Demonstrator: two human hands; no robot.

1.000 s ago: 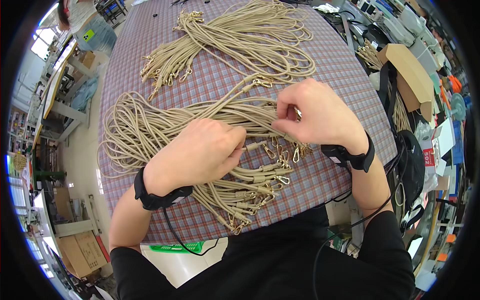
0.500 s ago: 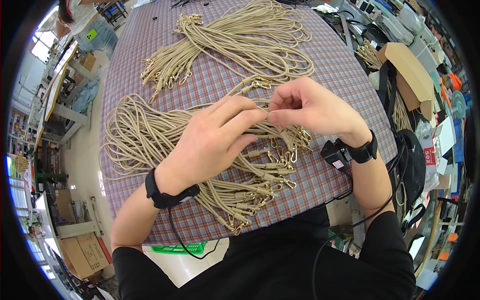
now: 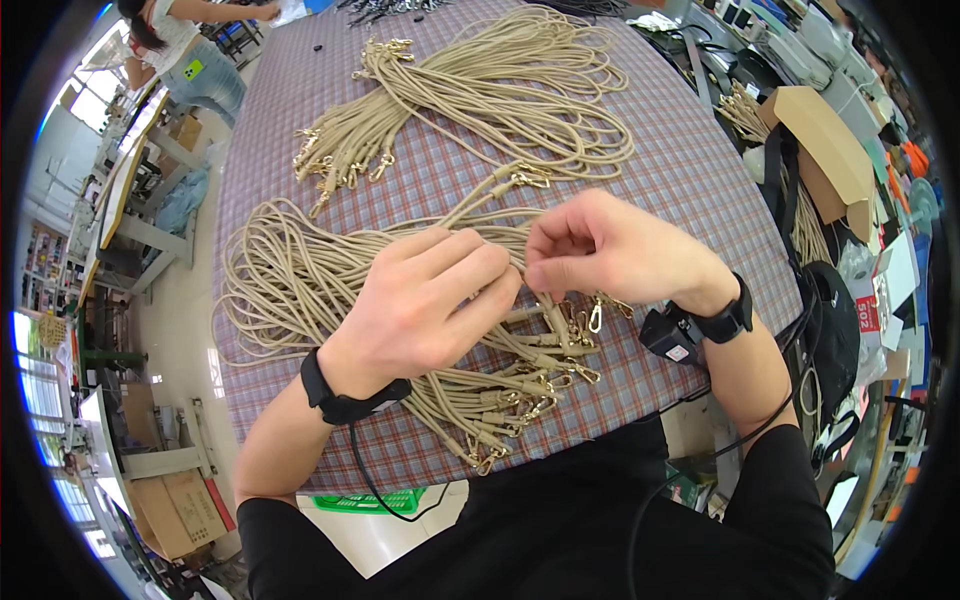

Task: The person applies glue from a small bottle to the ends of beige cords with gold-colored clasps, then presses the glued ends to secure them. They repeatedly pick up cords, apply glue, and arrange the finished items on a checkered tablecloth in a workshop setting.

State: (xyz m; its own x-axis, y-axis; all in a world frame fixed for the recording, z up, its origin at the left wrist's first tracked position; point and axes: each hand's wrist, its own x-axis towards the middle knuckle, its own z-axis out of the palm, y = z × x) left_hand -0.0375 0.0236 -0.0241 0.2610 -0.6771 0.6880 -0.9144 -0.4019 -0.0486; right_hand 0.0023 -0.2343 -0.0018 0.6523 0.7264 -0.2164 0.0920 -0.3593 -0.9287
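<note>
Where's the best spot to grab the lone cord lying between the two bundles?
Take the cord just behind its gold clasp, from above. That end lies alone on bare cloth, clear of both bundles; its other end runs under the hands.

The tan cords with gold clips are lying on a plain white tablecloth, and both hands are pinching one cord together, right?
Not quite. The head view shows the tablecloth is checked plaid in purple-grey and red, not plain white. The rest holds: the tan cords with gold clips lie on it, and the left hand and right hand meet, pinching one cord together.
</note>
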